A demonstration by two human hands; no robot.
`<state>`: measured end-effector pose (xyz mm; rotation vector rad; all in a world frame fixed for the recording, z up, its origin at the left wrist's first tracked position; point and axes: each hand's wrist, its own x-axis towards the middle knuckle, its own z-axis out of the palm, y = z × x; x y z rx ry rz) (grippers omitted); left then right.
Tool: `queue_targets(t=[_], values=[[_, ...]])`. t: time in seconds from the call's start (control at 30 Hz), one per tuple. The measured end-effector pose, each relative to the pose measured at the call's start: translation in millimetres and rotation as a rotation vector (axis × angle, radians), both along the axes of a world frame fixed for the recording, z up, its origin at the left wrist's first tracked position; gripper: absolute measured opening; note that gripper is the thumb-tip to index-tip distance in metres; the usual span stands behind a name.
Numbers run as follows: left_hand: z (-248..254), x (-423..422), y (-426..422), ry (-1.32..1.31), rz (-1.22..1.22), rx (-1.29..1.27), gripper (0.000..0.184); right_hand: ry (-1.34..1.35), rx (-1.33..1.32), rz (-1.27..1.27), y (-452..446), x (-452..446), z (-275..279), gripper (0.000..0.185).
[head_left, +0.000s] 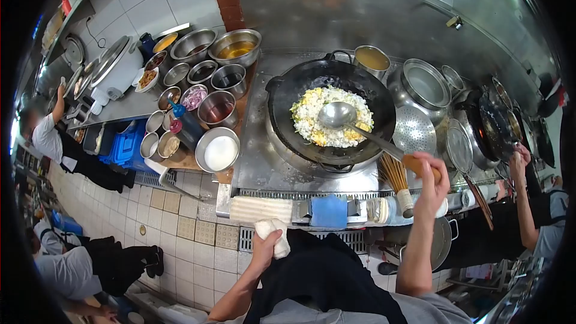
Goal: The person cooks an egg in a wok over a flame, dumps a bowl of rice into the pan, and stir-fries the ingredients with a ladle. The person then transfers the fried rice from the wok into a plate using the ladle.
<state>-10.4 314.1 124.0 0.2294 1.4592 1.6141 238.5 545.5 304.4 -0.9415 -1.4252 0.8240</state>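
Observation:
My right hand (431, 183) is closed around the wooden handle of a long metal ladle (337, 115). The ladle's bowl rests, round side up, on fried rice (312, 121) with yellow egg and bits of green. This rice lies in the middle of a large black wok (288, 138) on the stove. In front of my apron, my left hand (265, 249) grips a folded white cloth (277, 235), apart from the wok. A bamboo brush (396, 180) leans at the stove's front edge, just left of my right hand.
Left of the wok stand several metal bowls of sauces and ingredients, among them a white-filled bowl (221, 153). On the right are a perforated skimmer (414, 131) and a strainer (460, 147). A co-worker's hand (521, 156) is at another wok (499, 126). Other people stand at left.

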Motion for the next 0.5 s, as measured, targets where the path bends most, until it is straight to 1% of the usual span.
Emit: queue_targets(t=[0.07,0.13,0.2,0.23,0.3,0.37,0.4,0.43,0.5], values=[[4.9,7.9,-0.4,-0.009,0.009,0.015,0.028,-0.122,0.407,-0.066,31.2,-32.4,13.3,0.015],[8.0,12.9,-0.6,0.007,0.018,0.014,0.028,0.419,0.267,0.359,68.4,-69.6,18.1,0.015],[11.3,18.2,-4.6,0.020,0.031,0.003,0.028,0.524,0.206,0.533,110.2,-96.6,37.5,0.023],[13.5,20.3,-7.8,0.014,0.036,-0.002,0.028,0.493,0.177,0.449,114.7,-108.5,62.7,0.025],[14.5,18.6,-11.4,0.013,0.044,-0.007,0.028,0.482,0.189,0.382,102.5,-108.5,99.5,0.028],[9.2,22.8,-20.2,0.067,0.130,0.005,0.027,0.488,0.218,0.378,86.2,-105.0,89.2,0.028],[6.9,23.1,-24.1,0.061,0.153,-0.031,0.026,0.491,0.249,0.361,80.0,-103.0,84.5,0.028],[8.0,25.0,-28.1,0.054,0.154,-0.040,0.026,0.489,0.158,0.290,89.6,-122.4,60.1,0.030],[10.4,26.6,-29.6,-0.049,0.194,-0.074,0.025,0.532,0.175,0.345,118.5,-136.0,45.7,0.030]])
